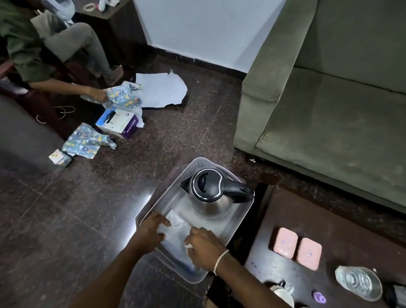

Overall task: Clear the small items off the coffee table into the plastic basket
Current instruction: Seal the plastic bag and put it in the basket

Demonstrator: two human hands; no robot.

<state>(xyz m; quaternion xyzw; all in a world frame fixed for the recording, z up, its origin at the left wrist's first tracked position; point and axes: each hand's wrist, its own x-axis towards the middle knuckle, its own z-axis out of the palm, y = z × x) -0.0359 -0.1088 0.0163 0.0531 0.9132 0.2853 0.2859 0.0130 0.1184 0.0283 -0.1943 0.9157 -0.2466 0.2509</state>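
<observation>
Two bare forearms are showing from the bottom of the view, neither one covered by a sleeve as far up as the frame is reaching. The left hand point(152, 230) is wearing nothing: no ring, watch or band is showing on it or on its wrist. The right hand point(205, 245) is also bare of rings on the side facing the camera. The right wrist is wearing a thin chain bracelet point(219, 261) of pale, silvery links, which is lying loosely and slanting across the wrist just behind the hand. No other clothing of the wearer is showing clearly.
</observation>
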